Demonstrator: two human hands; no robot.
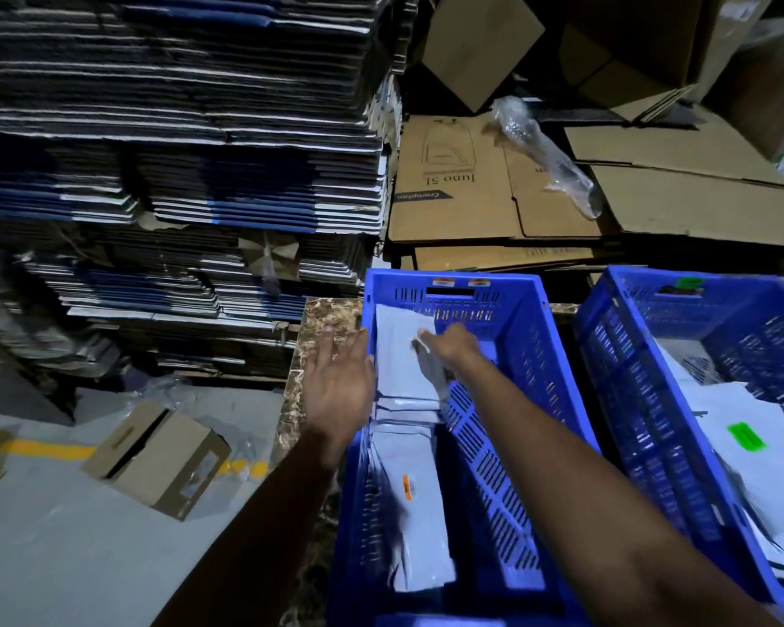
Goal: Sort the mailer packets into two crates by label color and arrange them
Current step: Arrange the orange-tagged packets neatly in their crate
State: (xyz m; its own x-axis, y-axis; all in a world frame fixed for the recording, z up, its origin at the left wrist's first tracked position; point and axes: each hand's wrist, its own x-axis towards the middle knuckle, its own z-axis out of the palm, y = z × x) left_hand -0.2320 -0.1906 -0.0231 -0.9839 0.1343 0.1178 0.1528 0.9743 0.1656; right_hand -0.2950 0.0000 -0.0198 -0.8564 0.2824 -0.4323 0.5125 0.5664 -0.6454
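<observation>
One head-worn wide-angle view looks forward and steeply down over both forearms, close above the left blue crate (508,319), with the right blue crate (616,337) cut off (edges bend visibly).

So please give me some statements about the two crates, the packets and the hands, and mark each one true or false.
1. The right hand holds a grey packet inside the left crate. True.
2. The left hand grips a packet. False: its fingers are spread open at the crate's left wall.
3. The right crate holds a packet with a green label. True.
4. The left crate holds no packets. False: several lie along its left side, one with an orange label.
</observation>
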